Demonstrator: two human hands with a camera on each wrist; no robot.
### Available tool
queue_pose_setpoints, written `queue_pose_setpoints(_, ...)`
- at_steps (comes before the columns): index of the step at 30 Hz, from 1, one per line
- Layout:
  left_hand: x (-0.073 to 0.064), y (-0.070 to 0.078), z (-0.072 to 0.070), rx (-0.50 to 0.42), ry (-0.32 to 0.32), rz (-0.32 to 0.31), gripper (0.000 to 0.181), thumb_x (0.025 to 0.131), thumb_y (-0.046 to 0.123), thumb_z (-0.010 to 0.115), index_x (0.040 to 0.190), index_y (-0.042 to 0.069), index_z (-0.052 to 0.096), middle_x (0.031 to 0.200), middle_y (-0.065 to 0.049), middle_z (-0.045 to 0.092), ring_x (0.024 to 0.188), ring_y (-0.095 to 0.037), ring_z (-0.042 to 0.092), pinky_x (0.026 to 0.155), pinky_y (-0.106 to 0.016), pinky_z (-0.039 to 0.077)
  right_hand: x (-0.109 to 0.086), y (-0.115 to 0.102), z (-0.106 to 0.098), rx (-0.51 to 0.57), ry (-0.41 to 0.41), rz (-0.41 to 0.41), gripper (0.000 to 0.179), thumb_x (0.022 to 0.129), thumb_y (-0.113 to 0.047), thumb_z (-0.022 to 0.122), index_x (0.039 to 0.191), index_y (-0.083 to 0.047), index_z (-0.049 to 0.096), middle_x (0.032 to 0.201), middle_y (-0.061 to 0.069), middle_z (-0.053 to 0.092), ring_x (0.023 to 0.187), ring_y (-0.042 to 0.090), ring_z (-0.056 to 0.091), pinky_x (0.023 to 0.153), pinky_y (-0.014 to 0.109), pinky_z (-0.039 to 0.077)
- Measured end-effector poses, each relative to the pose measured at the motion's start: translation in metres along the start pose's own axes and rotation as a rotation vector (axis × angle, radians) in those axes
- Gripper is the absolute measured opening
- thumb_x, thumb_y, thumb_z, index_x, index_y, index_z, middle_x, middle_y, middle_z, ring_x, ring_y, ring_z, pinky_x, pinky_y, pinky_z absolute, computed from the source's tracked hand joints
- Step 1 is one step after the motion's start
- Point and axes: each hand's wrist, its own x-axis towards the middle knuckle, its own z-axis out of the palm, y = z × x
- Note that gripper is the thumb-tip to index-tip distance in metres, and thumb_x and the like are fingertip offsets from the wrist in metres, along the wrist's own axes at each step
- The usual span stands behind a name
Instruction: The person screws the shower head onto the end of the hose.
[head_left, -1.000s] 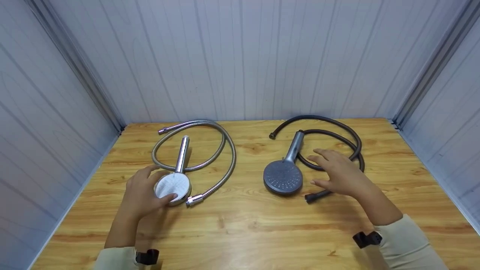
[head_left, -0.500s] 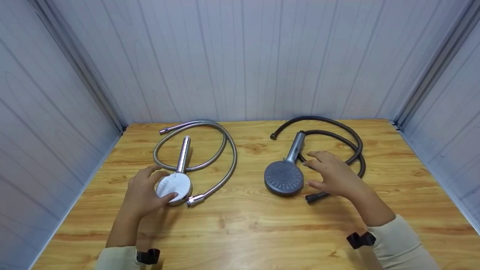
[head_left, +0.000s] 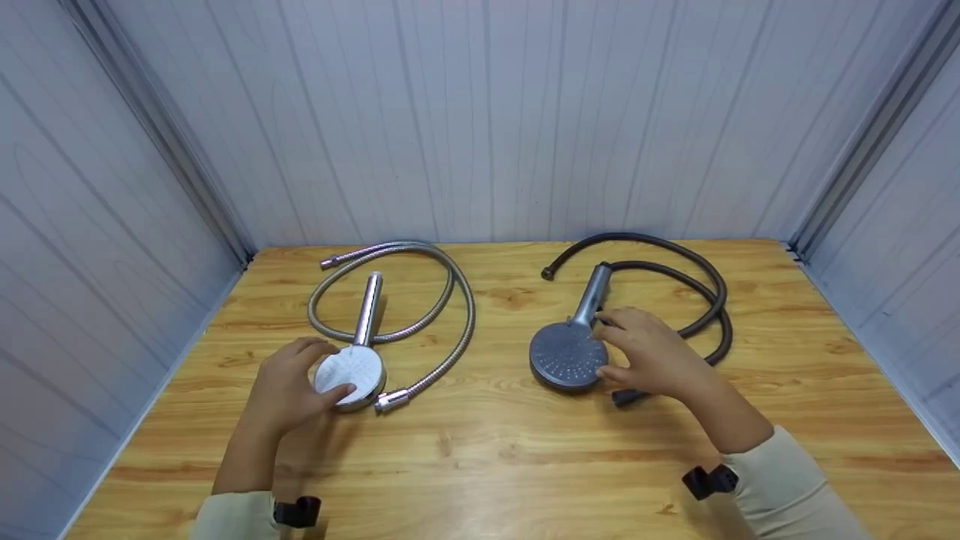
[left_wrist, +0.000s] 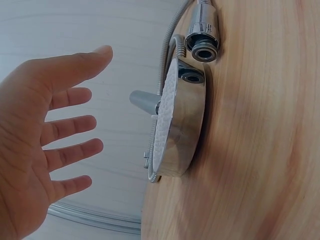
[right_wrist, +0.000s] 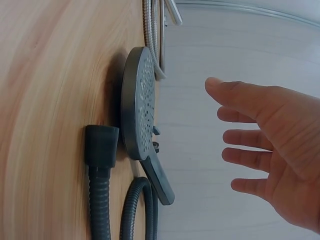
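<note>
The right hand (head_left: 651,352) has slid in over the dark shower head (head_left: 568,356) on the desk (head_left: 480,450), fingers spread and seemingly not yet gripping, while the left hand (head_left: 289,386) (fingers likewise apart) stays beside the chrome shower head (head_left: 349,371).

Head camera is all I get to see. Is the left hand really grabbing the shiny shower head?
Observer: No. The left wrist view shows the left hand with no grip at all: its fingers are spread, with a gap between them and the shiny shower head.
Operator: And the other hand, on the dark one?
Observer: Same there. The right wrist view shows the right hand with straight fingers, apart from the dark shower head.
Operator: Is the silver hose screwed onto the shiny one?
Observer: No. The silver hose end lies beside the head's rim, and its round mouth is open and empty.
</note>
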Motion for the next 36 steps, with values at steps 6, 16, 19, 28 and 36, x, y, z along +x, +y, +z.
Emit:
queue_pose_setpoints(6, -0.001, 0.000, -0.001, -0.023, -0.040, -0.058, 0.048, 0.070, 0.030, 0.088, 0.105, 0.003, 0.070, 0.109, -0.010, 0.066, 0.103, -0.033, 0.062, 0.087, -0.051, 0.048, 0.008, -0.008, 0.003, 0.008, -0.044, -0.001, 0.044, 0.078, -0.028, 0.083, 0.112, -0.005, 0.068, 0.129, 0.021, 0.056, 0.118, 0.039, 0.053, 0.096, 0.054, 0.042)
queue_pose_setpoints(16, -0.004, -0.004, 0.000, -0.060, -0.036, -0.071, 0.048, 0.070, 0.027, 0.088, 0.106, 0.002, 0.070, 0.110, -0.012, 0.066, 0.104, -0.035, 0.061, 0.087, -0.053, 0.047, 0.020, -0.016, 0.002, 0.056, -0.059, -0.005, 0.044, 0.079, -0.028, 0.082, 0.115, -0.006, 0.068, 0.130, 0.019, 0.056, 0.116, 0.037, 0.055, 0.094, 0.052, 0.045)
queue_pose_setpoints(19, -0.005, -0.006, 0.001, -0.083, -0.014, -0.063, 0.048, 0.069, 0.025, 0.089, 0.105, 0.001, 0.070, 0.110, -0.013, 0.066, 0.105, -0.035, 0.061, 0.088, -0.053, 0.046, 0.022, -0.017, 0.003, 0.064, -0.054, -0.016, 0.044, 0.080, -0.027, 0.081, 0.116, -0.007, 0.067, 0.129, 0.018, 0.056, 0.114, 0.036, 0.056, 0.092, 0.051, 0.046)
queue_pose_setpoints(28, -0.004, -0.007, 0.001, -0.136, -0.040, -0.121, 0.050, 0.072, 0.029, 0.087, 0.110, 0.001, 0.069, 0.117, -0.015, 0.063, 0.111, -0.037, 0.057, 0.091, -0.056, 0.043, 0.029, -0.020, 0.009, 0.081, -0.054, -0.032, 0.044, 0.081, -0.027, 0.080, 0.118, -0.007, 0.067, 0.128, 0.018, 0.057, 0.115, 0.036, 0.055, 0.092, 0.051, 0.046)
queue_pose_setpoints(36, -0.005, -0.007, 0.000, -0.177, -0.050, -0.170, 0.052, 0.073, 0.030, 0.086, 0.112, 0.001, 0.068, 0.121, -0.016, 0.061, 0.115, -0.038, 0.054, 0.094, -0.057, 0.041, 0.036, -0.023, 0.015, 0.085, -0.027, -0.084, 0.045, 0.080, -0.027, 0.081, 0.117, -0.005, 0.067, 0.126, 0.019, 0.058, 0.113, 0.035, 0.056, 0.091, 0.049, 0.047)
